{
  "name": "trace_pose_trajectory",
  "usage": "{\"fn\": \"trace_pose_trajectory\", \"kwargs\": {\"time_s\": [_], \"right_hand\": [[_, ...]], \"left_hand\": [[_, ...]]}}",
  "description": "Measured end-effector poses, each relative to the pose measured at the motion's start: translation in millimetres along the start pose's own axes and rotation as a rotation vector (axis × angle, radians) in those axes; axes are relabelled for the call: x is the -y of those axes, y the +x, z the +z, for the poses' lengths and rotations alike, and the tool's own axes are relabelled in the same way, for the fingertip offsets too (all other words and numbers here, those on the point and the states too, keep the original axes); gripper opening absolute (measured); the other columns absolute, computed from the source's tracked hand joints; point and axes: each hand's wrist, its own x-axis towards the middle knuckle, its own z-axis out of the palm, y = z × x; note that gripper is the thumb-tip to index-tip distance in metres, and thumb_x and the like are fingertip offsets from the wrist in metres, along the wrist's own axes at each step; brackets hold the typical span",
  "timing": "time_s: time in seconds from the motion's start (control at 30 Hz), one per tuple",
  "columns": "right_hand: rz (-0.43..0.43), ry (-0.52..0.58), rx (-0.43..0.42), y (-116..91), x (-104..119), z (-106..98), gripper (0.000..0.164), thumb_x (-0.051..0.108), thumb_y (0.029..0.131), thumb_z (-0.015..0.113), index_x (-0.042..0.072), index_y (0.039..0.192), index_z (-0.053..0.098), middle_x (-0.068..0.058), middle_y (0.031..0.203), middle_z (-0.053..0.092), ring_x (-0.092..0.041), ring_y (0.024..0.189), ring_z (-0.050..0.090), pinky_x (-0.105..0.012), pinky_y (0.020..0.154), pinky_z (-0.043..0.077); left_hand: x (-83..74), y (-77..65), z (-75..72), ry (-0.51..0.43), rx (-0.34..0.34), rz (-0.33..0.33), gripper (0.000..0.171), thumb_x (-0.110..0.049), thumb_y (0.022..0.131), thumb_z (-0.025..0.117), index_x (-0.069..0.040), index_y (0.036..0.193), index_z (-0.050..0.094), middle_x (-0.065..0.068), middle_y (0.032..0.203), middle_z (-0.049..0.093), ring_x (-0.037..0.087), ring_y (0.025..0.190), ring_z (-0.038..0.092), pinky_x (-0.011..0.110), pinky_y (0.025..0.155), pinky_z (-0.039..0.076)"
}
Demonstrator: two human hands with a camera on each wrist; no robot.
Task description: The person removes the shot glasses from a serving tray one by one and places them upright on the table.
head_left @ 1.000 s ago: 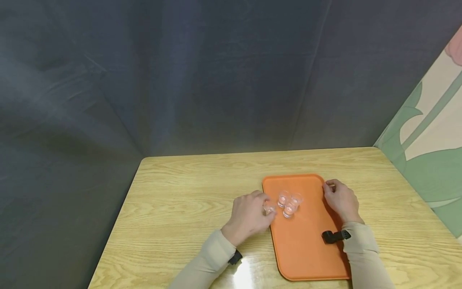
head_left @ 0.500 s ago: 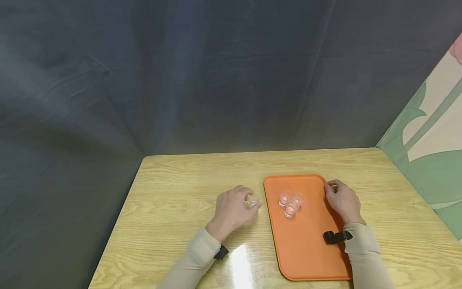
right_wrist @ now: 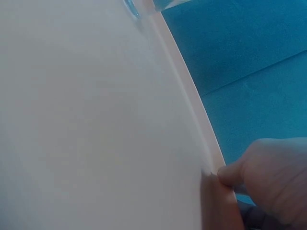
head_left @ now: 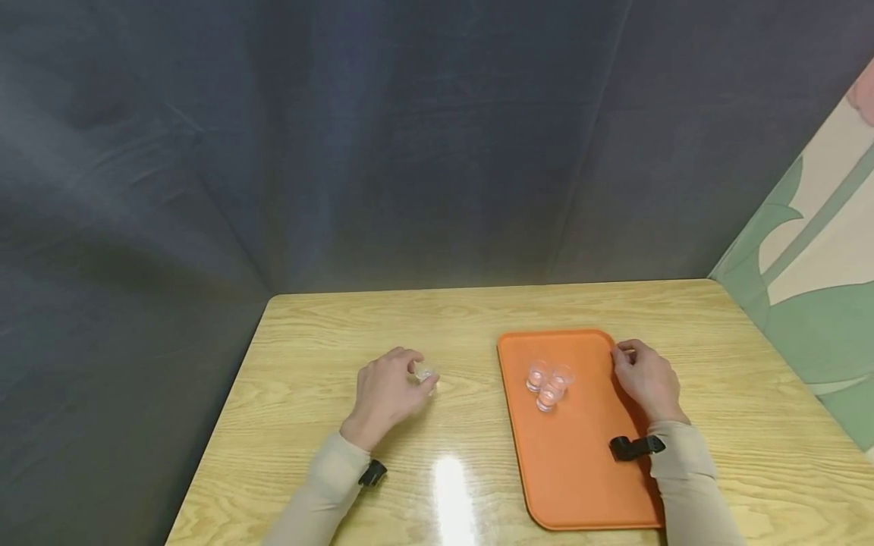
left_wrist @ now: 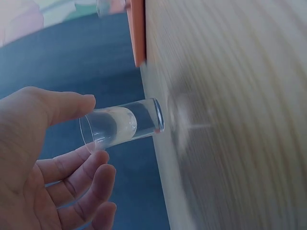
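My left hand (head_left: 388,390) is over the wooden table, left of the orange tray (head_left: 587,470). Its thumb and fingertips pinch a small clear shot glass (left_wrist: 122,123) near the rim. In the left wrist view a gap shows between the base of this glass and the tabletop. Three more shot glasses (head_left: 546,398) stand grouped in the upper left part of the tray. At the tray's right edge, near the far corner, my right hand (head_left: 647,379) grips the rim, its thumb on the edge in the right wrist view.
The light wooden table (head_left: 328,326) ends at a dark cloth curtain (head_left: 423,152) behind and to the left. A patterned cloth (head_left: 826,303) with green leaves lies beyond the right edge. A bright reflection shows on the wood near the front.
My left hand has carried one shot glass from the tray's left edge leftward over the bare wood. The right hand, the tray and the other glasses have stayed put.
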Motion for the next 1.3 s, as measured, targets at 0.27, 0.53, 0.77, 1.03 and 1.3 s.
{"fn": "trace_pose_trajectory", "kwargs": {"time_s": [0.27, 0.53, 0.77, 1.03, 1.3], "right_hand": [[-0.003, -0.001, 0.002, 0, 0, 0, 0.043, 0.033, 0.110, 0.051, -0.002, 0.131, 0.065, -0.025, 0.109, 0.073, -0.034, 0.083, 0.068, -0.034, 0.064, 0.044], [-0.009, -0.003, -0.005, 1, 1, 1, 0.043, 0.034, 0.110, 0.051, -0.002, 0.130, 0.065, -0.025, 0.110, 0.074, -0.035, 0.085, 0.069, -0.034, 0.064, 0.045], [-0.004, -0.007, 0.004, -1, 1, -2, 0.043, 0.033, 0.110, 0.050, -0.002, 0.131, 0.065, -0.027, 0.114, 0.073, -0.038, 0.087, 0.070, -0.038, 0.064, 0.047], [0.008, 0.004, 0.012, -2, 1, 0, 0.043, 0.033, 0.111, 0.050, -0.001, 0.132, 0.065, -0.026, 0.116, 0.073, -0.039, 0.091, 0.070, -0.040, 0.066, 0.048], [0.005, 0.002, 0.009, -2, 1, -1, 0.043, 0.033, 0.110, 0.050, -0.001, 0.131, 0.065, -0.026, 0.114, 0.073, -0.037, 0.088, 0.069, -0.037, 0.065, 0.047]], "left_hand": [[45.3, -10.5, -20.6, 0.035, -0.018, -0.118, 0.043, -0.047, 0.092, 0.079, -0.013, 0.118, 0.080, 0.001, 0.096, 0.076, 0.009, 0.058, 0.051, 0.028, 0.055, 0.043], [84.6, -21.2, -42.9, 0.074, -0.053, -0.189, 0.045, -0.046, 0.092, 0.079, -0.012, 0.121, 0.079, 0.005, 0.099, 0.078, 0.014, 0.061, 0.059, 0.029, 0.051, 0.043], [107.4, -26.9, -62.8, 0.122, -0.071, -0.242, 0.045, -0.044, 0.093, 0.079, -0.010, 0.122, 0.078, 0.008, 0.099, 0.077, 0.016, 0.057, 0.057, 0.030, 0.047, 0.040], [123.6, -30.5, -79.3, 0.164, -0.084, -0.282, 0.046, -0.043, 0.095, 0.077, -0.006, 0.123, 0.076, 0.011, 0.100, 0.076, 0.019, 0.059, 0.059, 0.031, 0.047, 0.040], [129.5, -31.3, -79.9, 0.172, -0.088, -0.295, 0.048, -0.042, 0.094, 0.077, -0.003, 0.124, 0.075, 0.015, 0.099, 0.077, 0.019, 0.053, 0.054, 0.031, 0.045, 0.039]]}}
